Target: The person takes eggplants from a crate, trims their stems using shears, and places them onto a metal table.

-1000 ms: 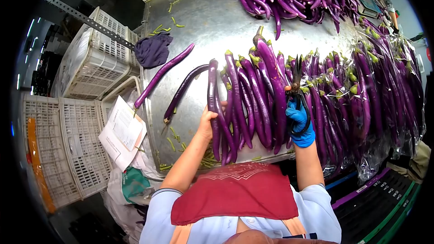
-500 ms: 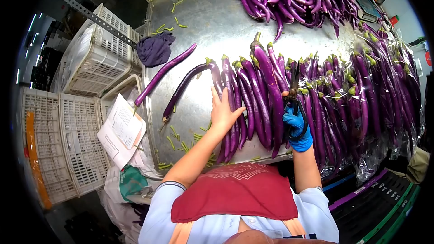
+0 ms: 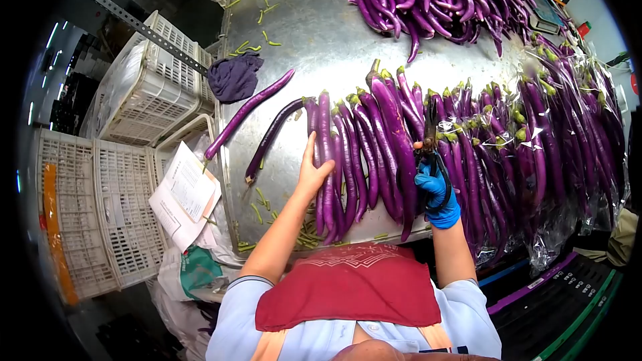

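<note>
My bare left hand (image 3: 311, 175) curls around an eggplant (image 3: 325, 127) at the left end of a row, thumb across it and fingers along its left side. Several long purple eggplants (image 3: 372, 144) lie side by side to its right, stems away from me. My right hand (image 3: 439, 197), in a blue glove, grips black scissors (image 3: 430, 124) with the blades pointing away from me, just right of a thicker eggplant (image 3: 397, 137). Left of the row lie a dark curved eggplant (image 3: 269, 137) and a lone eggplant (image 3: 247, 115).
A large eggplant pile (image 3: 435, 0) covers the back of the metal table (image 3: 294, 33). Bagged eggplants (image 3: 542, 134) lie at right. A purple cloth (image 3: 234, 77), papers (image 3: 185, 194) and white crates (image 3: 114, 207) are at left. Green stem pieces (image 3: 309, 234) are scattered about.
My left hand has shifted left and closed in on the leftmost eggplants, which now lie straighter together. My right hand keeps the scissors almost in place. The view has tilted slightly.
</note>
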